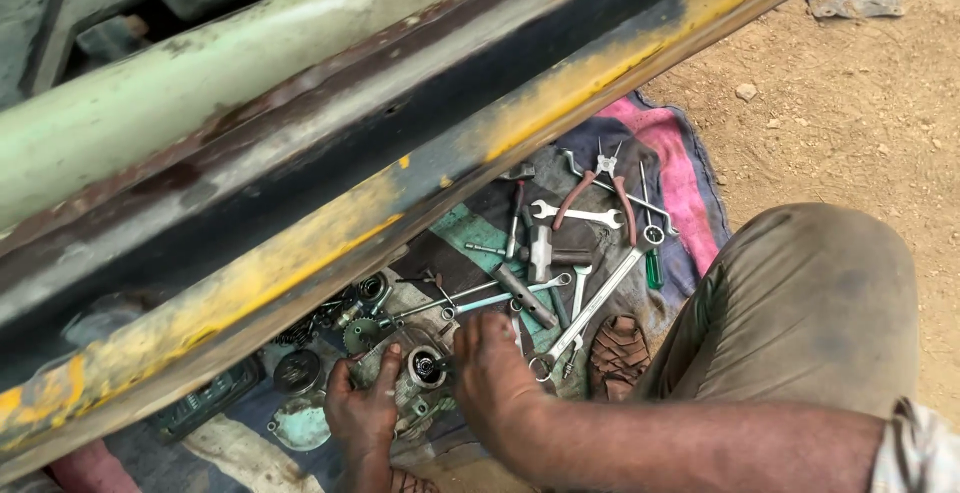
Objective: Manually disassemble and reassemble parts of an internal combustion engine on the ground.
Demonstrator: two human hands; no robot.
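My left hand (362,408) grips a greasy grey metal engine part (420,378) that rests on a dirty cloth (690,168) on the ground. My right hand (490,368) sits on the part's right side, fingers curled at its round opening; whether it holds a small tool is hidden. Just beyond the hands lie several spanners (577,215), red-handled pliers (600,188), a hammer (540,253) and a green-handled screwdriver (653,268).
A long rusty yellow and black metal beam (420,143) crosses the view overhead, hiding the left of the cloth. Gears and round covers (298,371) lie at the left. My bent knee (800,303) and a sandal (617,353) are at the right, on bare dirt (860,103).
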